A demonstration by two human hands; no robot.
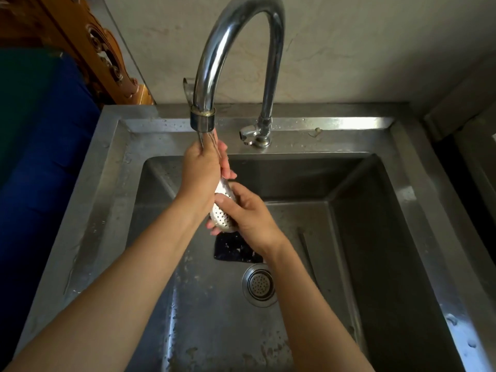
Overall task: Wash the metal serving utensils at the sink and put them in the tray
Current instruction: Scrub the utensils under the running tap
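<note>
Perforated spoon (222,208) near-vertical, bowl down, handle toward faucet (212,63).

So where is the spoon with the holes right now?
The spoon sits mid-frame over the sink, held between the left hand and right hand, just below the tap.

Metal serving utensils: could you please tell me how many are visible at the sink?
1: a perforated spoon held in both hands under the faucet stream, above the sink. Others may lie out of view.

left hand (200,170): raised, fingers closed | right hand (252,213): lower, cupped, gripping
</note>
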